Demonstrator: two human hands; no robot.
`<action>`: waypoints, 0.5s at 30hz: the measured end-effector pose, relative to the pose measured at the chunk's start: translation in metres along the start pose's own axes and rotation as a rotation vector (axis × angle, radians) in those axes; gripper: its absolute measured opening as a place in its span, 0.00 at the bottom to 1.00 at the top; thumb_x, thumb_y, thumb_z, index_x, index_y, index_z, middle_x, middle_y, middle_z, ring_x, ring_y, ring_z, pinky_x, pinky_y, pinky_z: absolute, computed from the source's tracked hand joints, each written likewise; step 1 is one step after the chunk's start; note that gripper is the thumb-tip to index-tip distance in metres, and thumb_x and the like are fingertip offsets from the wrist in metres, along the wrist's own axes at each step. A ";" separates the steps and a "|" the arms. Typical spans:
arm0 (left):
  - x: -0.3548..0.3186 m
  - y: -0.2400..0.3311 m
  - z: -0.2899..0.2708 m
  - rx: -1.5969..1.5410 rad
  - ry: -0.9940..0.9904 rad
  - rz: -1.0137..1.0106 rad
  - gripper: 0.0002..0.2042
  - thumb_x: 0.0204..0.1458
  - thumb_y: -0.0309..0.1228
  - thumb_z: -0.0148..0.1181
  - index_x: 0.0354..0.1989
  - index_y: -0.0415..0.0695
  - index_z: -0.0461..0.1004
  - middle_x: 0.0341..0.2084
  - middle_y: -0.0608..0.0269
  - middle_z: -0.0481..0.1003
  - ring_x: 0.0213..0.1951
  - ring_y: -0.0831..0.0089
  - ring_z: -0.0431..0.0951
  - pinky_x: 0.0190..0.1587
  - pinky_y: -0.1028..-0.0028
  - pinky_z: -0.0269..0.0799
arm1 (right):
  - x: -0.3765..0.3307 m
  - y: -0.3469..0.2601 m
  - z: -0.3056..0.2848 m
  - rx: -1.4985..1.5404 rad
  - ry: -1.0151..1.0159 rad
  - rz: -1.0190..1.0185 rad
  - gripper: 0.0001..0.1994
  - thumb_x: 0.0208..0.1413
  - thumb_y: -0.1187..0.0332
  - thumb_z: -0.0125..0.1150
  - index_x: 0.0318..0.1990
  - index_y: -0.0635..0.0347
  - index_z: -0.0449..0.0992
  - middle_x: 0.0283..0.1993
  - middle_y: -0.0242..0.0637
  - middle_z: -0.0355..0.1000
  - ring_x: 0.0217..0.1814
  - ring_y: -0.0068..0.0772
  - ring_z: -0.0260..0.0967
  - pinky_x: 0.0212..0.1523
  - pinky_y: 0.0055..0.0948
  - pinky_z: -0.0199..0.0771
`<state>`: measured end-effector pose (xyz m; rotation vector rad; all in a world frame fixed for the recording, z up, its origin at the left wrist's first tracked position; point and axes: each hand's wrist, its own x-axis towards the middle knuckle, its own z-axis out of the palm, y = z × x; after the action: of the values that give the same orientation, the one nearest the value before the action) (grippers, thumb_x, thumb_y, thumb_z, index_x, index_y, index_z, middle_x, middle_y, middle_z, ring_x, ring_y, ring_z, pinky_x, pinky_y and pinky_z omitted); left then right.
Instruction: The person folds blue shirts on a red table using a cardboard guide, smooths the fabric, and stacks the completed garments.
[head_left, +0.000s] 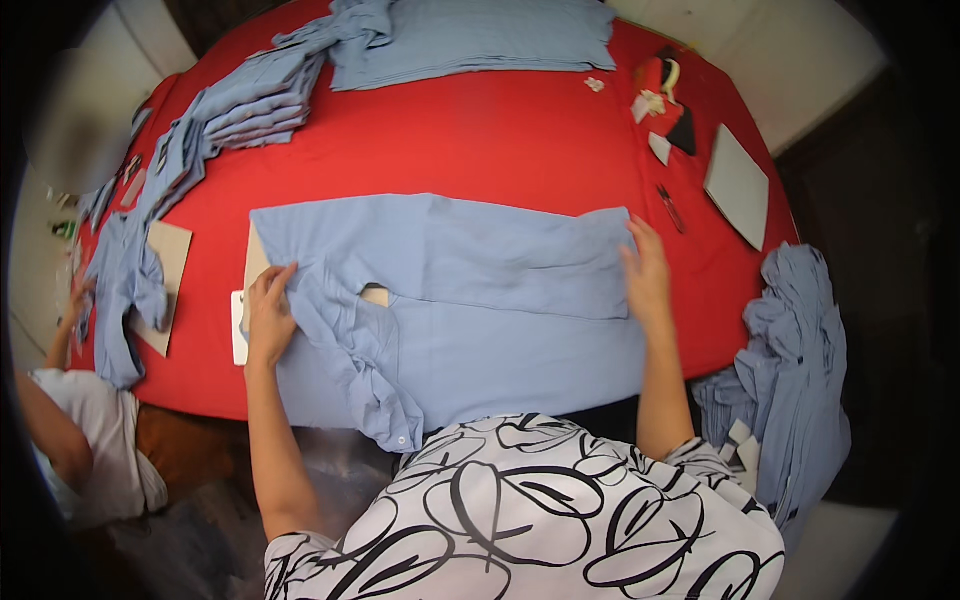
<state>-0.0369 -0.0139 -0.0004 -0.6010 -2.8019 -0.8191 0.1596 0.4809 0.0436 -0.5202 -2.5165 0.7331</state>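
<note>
Light-blue shirt [520, 360], laid on red-covered bench [480, 130]; left side touched by left hand [270, 312], right edge by right hand [648, 275]; grip cannot be told; folds could be skewed by uneven pulling.

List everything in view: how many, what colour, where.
Shirt: one, light blue, centre.
Tablecloth: one, red, beneath.
Garment stacks: several, light blue, far side.
Garment heap: one, blue, right.
Loose garment: one, blue, left.
Boards: two, tan, left side.
Slab: one, white, left of shirt.
Snips: one, red, right.
Panel: one, grey, far right.
Small items: several, mixed colours, far right.
Co-worker: one, white top, lower left.
Patterned top: one, white, bottom.
Left hand: one, bare, shirt's left edge.
Right hand: one, bare, shirt's right edge.
</note>
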 end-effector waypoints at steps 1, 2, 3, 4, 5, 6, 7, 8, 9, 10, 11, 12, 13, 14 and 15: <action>-0.001 -0.007 -0.003 0.073 -0.022 0.018 0.28 0.41 0.27 0.67 0.57 0.50 0.75 0.54 0.60 0.70 0.57 0.55 0.66 0.63 0.60 0.61 | 0.004 0.001 0.020 0.048 -0.017 -0.001 0.22 0.66 0.64 0.51 0.65 0.57 0.66 0.71 0.46 0.58 0.74 0.45 0.53 0.72 0.41 0.52; 0.000 -0.009 -0.005 0.147 -0.044 0.033 0.31 0.40 0.28 0.69 0.59 0.51 0.74 0.54 0.61 0.70 0.58 0.55 0.66 0.65 0.59 0.60 | 0.008 0.015 0.038 -0.173 0.001 -0.033 0.23 0.66 0.61 0.50 0.67 0.57 0.63 0.72 0.47 0.56 0.75 0.45 0.50 0.73 0.44 0.48; 0.001 -0.008 -0.006 0.153 -0.060 0.060 0.28 0.40 0.30 0.69 0.56 0.52 0.77 0.58 0.62 0.69 0.63 0.54 0.63 0.67 0.56 0.57 | 0.011 0.035 0.059 -0.396 0.012 -0.063 0.25 0.66 0.59 0.50 0.69 0.56 0.61 0.73 0.47 0.54 0.77 0.45 0.48 0.74 0.47 0.44; 0.001 -0.011 -0.005 0.198 -0.034 0.130 0.28 0.40 0.30 0.69 0.56 0.52 0.76 0.60 0.62 0.68 0.64 0.54 0.61 0.68 0.56 0.55 | 0.016 0.046 0.072 -0.613 0.012 -0.101 0.27 0.67 0.56 0.50 0.70 0.55 0.59 0.74 0.48 0.52 0.78 0.45 0.46 0.75 0.50 0.39; -0.001 -0.017 -0.003 0.244 0.001 0.193 0.29 0.40 0.30 0.69 0.57 0.51 0.76 0.61 0.62 0.68 0.66 0.53 0.60 0.69 0.55 0.54 | 0.026 0.049 0.072 -0.593 -0.007 -0.052 0.29 0.67 0.54 0.49 0.71 0.54 0.57 0.75 0.47 0.51 0.78 0.44 0.44 0.75 0.51 0.36; -0.001 -0.023 -0.002 0.291 0.037 0.255 0.29 0.40 0.30 0.69 0.57 0.51 0.75 0.62 0.62 0.67 0.67 0.52 0.59 0.70 0.55 0.53 | 0.036 0.054 0.065 -0.572 -0.026 -0.004 0.30 0.67 0.52 0.47 0.72 0.53 0.56 0.76 0.47 0.50 0.79 0.44 0.42 0.76 0.53 0.33; -0.002 -0.028 0.005 0.201 0.012 0.228 0.30 0.40 0.29 0.69 0.58 0.51 0.75 0.63 0.62 0.67 0.68 0.52 0.58 0.70 0.55 0.52 | 0.043 0.063 0.059 -0.557 -0.047 0.047 0.31 0.67 0.50 0.46 0.73 0.52 0.54 0.76 0.46 0.49 0.80 0.43 0.41 0.76 0.55 0.29; -0.001 -0.031 0.008 0.118 -0.012 0.202 0.30 0.40 0.29 0.69 0.58 0.51 0.74 0.63 0.62 0.67 0.68 0.51 0.57 0.71 0.55 0.50 | 0.051 0.067 0.055 -0.530 -0.079 0.040 0.30 0.67 0.51 0.47 0.72 0.53 0.55 0.76 0.45 0.49 0.79 0.44 0.41 0.76 0.54 0.31; -0.001 -0.034 0.008 0.035 -0.035 0.177 0.31 0.39 0.29 0.69 0.59 0.51 0.74 0.64 0.62 0.66 0.69 0.51 0.57 0.71 0.55 0.49 | 0.059 0.071 0.051 -0.502 -0.111 0.034 0.30 0.67 0.52 0.47 0.72 0.53 0.55 0.76 0.45 0.49 0.79 0.44 0.42 0.76 0.53 0.33; -0.001 -0.032 0.008 0.025 -0.028 0.174 0.32 0.40 0.29 0.69 0.59 0.51 0.73 0.63 0.61 0.67 0.68 0.50 0.57 0.71 0.54 0.49 | 0.061 0.073 0.046 -0.479 -0.143 0.026 0.30 0.67 0.53 0.48 0.72 0.53 0.56 0.76 0.44 0.50 0.79 0.45 0.42 0.76 0.52 0.35; -0.002 -0.028 0.008 0.015 -0.020 0.171 0.32 0.40 0.29 0.69 0.60 0.51 0.72 0.63 0.61 0.67 0.68 0.50 0.58 0.71 0.54 0.49 | 0.058 0.076 0.040 -0.410 -0.100 0.033 0.29 0.67 0.54 0.48 0.72 0.53 0.57 0.76 0.44 0.50 0.79 0.45 0.43 0.76 0.51 0.37; -0.002 -0.025 0.008 0.004 -0.012 0.170 0.33 0.40 0.29 0.69 0.60 0.51 0.72 0.62 0.61 0.68 0.67 0.50 0.59 0.71 0.53 0.48 | 0.056 0.078 0.033 -0.341 -0.057 0.040 0.28 0.67 0.55 0.49 0.71 0.54 0.58 0.75 0.44 0.51 0.78 0.45 0.44 0.75 0.50 0.39; -0.004 -0.026 0.009 0.020 -0.006 0.170 0.32 0.40 0.29 0.70 0.60 0.51 0.72 0.62 0.61 0.68 0.67 0.50 0.59 0.71 0.53 0.49 | 0.056 0.076 0.030 -0.270 -0.018 0.040 0.27 0.67 0.56 0.49 0.71 0.54 0.59 0.75 0.45 0.52 0.78 0.46 0.44 0.75 0.48 0.40; -0.008 -0.030 0.008 0.043 0.000 0.160 0.32 0.40 0.29 0.70 0.60 0.51 0.72 0.62 0.61 0.68 0.67 0.50 0.60 0.71 0.53 0.49 | 0.052 0.066 0.027 -0.200 -0.017 0.079 0.26 0.66 0.57 0.50 0.70 0.54 0.60 0.75 0.45 0.52 0.78 0.46 0.45 0.75 0.48 0.42; -0.012 -0.033 0.008 0.066 0.007 0.150 0.32 0.40 0.30 0.70 0.60 0.51 0.73 0.62 0.61 0.68 0.67 0.51 0.60 0.71 0.52 0.49 | 0.038 0.056 0.022 -0.131 -0.017 0.119 0.25 0.66 0.58 0.50 0.68 0.55 0.62 0.74 0.46 0.53 0.77 0.46 0.46 0.75 0.47 0.43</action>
<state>-0.0399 -0.0390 -0.0257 -0.7840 -2.7258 -0.6951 0.1296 0.5339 0.0075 -0.7169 -2.5791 0.6198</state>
